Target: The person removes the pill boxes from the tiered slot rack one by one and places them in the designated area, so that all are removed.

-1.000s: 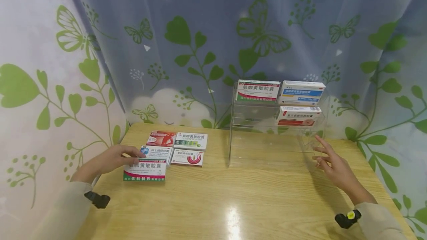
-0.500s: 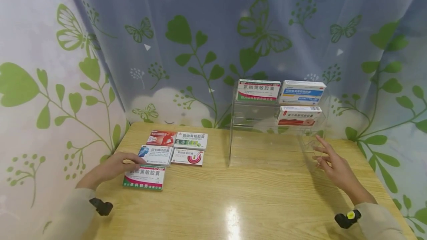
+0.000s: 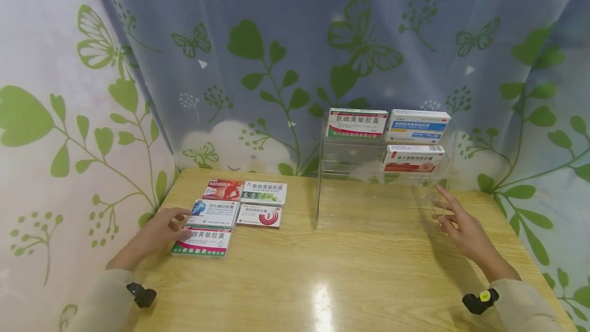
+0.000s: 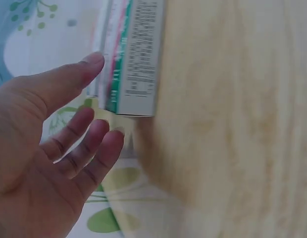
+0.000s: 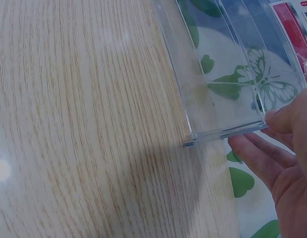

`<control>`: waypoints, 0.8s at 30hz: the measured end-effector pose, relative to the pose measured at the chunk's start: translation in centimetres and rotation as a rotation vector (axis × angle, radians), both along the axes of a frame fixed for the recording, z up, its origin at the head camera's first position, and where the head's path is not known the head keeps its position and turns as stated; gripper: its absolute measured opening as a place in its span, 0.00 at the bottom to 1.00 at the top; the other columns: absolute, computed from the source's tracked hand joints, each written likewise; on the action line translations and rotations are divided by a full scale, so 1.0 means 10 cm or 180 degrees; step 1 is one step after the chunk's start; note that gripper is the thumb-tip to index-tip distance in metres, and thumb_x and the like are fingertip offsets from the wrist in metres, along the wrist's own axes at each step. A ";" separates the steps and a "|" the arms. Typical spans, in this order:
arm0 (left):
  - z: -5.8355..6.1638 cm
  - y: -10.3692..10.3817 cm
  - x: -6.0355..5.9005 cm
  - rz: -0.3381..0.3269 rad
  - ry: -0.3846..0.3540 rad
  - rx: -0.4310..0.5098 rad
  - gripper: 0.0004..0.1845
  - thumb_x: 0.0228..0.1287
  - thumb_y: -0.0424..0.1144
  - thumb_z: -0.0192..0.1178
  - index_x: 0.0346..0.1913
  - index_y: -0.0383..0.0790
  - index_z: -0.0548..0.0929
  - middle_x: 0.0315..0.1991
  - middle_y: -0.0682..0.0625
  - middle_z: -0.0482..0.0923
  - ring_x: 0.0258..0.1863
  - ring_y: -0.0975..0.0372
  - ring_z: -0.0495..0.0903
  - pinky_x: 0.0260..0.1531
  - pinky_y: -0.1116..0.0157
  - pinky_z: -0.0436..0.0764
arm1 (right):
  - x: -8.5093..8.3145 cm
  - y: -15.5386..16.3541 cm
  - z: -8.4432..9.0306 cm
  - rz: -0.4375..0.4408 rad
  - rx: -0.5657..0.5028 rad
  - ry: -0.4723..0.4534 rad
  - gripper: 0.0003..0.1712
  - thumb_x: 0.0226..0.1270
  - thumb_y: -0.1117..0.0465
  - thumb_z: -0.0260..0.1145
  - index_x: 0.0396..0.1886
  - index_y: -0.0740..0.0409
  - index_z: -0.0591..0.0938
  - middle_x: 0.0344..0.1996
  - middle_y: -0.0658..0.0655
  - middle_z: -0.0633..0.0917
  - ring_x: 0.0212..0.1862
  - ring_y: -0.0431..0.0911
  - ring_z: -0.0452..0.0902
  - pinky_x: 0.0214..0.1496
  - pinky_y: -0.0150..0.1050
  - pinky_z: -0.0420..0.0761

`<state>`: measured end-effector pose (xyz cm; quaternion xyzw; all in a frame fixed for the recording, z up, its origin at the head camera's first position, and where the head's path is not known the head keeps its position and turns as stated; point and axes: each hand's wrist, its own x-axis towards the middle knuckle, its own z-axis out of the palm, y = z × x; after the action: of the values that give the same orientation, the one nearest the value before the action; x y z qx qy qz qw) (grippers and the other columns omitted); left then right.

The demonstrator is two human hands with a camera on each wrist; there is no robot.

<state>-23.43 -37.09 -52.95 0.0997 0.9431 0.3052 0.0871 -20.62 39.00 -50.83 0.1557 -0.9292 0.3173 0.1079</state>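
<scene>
A medicine box point(image 3: 207, 244) with green and pink bands lies at the near left, at the front of a group of boxes. My left hand point(image 3: 159, 232) is beside its left end, fingers loosely bent and apart. In the left wrist view the thumb point(image 4: 89, 72) is by the box's edge and the other fingers hang apart from it. My right hand point(image 3: 465, 234) holds the right side of a clear display rack point(image 5: 223, 133), thumb on one side of the panel and fingers on the other.
Behind the near box lie a blue-and-white box point(image 3: 215, 214), a red box point(image 3: 223, 189), a green-and-white box point(image 3: 264, 192) and a box with a pink ring point(image 3: 259, 216). The rack bears a green-and-pink box point(image 3: 357, 124), a blue-striped box point(image 3: 418, 127) and a red-striped box point(image 3: 414, 159).
The green-and-pink box slid toward me, then slightly back against the blue-and-white box. My left fingers drew off its top to the left. My right hand stayed at the rack.
</scene>
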 end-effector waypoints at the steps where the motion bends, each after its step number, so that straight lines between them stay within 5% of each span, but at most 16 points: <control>1: -0.02 -0.01 0.00 0.0029 -0.0037 0.0008 0.33 0.74 0.46 0.73 0.74 0.34 0.77 0.62 0.30 0.80 0.53 0.47 0.84 0.49 0.52 0.87 | 0.00 0.00 0.00 -0.0004 0.0000 -0.0003 0.53 0.77 0.81 0.61 0.92 0.51 0.49 0.64 0.82 0.80 0.51 0.72 0.88 0.37 0.34 0.91; 5: -0.04 0.01 0.02 0.0124 -0.0139 0.0042 0.39 0.74 0.49 0.73 0.80 0.36 0.70 0.66 0.28 0.79 0.55 0.44 0.85 0.51 0.48 0.88 | 0.00 0.00 0.01 -0.0028 0.0013 -0.0015 0.53 0.77 0.81 0.61 0.92 0.50 0.49 0.65 0.81 0.80 0.51 0.72 0.88 0.37 0.33 0.91; 14: -0.02 0.06 0.03 0.0197 -0.0251 0.0045 0.36 0.79 0.49 0.68 0.81 0.41 0.69 0.70 0.29 0.77 0.62 0.40 0.83 0.57 0.43 0.86 | -0.01 0.01 0.00 -0.0018 0.0027 -0.0001 0.53 0.77 0.81 0.61 0.92 0.51 0.49 0.65 0.81 0.79 0.51 0.71 0.88 0.38 0.28 0.89; 20: -0.01 0.06 0.02 0.0179 -0.0244 0.0028 0.35 0.79 0.48 0.68 0.81 0.40 0.70 0.70 0.29 0.78 0.61 0.40 0.83 0.57 0.46 0.86 | -0.01 0.01 0.01 -0.0037 0.0033 0.0006 0.53 0.77 0.81 0.61 0.92 0.50 0.50 0.65 0.80 0.80 0.49 0.57 0.92 0.38 0.29 0.90; 24: 0.01 0.06 0.01 0.0180 -0.0274 0.0082 0.35 0.79 0.47 0.68 0.81 0.40 0.69 0.70 0.29 0.78 0.61 0.41 0.83 0.57 0.46 0.85 | -0.01 0.02 0.01 -0.0042 0.0042 -0.0006 0.53 0.77 0.81 0.61 0.92 0.50 0.50 0.65 0.80 0.80 0.50 0.62 0.91 0.38 0.29 0.90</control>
<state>-23.28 -36.52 -52.86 0.0608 0.9368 0.3237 0.1177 -20.70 39.18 -50.74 0.1501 -0.9324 0.3107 0.1081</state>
